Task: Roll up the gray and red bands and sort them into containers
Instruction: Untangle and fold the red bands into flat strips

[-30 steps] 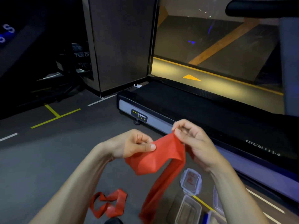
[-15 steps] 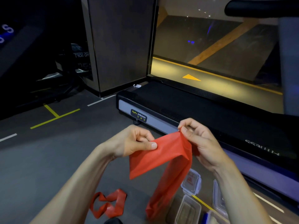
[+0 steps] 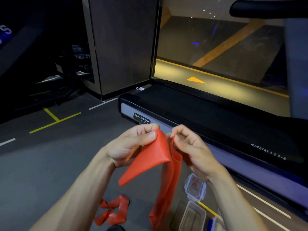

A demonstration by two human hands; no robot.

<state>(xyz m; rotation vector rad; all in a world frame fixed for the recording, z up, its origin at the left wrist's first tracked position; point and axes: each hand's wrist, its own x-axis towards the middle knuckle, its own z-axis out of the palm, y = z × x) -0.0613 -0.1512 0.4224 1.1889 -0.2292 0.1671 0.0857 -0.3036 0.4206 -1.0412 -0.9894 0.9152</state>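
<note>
A red band (image 3: 155, 157) is pinched at its top fold by both hands: the left hand (image 3: 128, 147) between thumb and fingers, the right hand (image 3: 191, 147) just beside it. The rest is hung down toward the floor (image 3: 41, 164), beside clear containers (image 3: 193, 214). A second red band (image 3: 113, 210) is left crumpled on the floor.

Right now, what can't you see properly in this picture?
Head view:
- Clear container: bottom edge cuts it; contents unclear.
- Blue thing beside it: mostly cut off.
- Held red band: top pinched inside left hand and right hand; bottom blurred.
- No gray bands in view.
</note>
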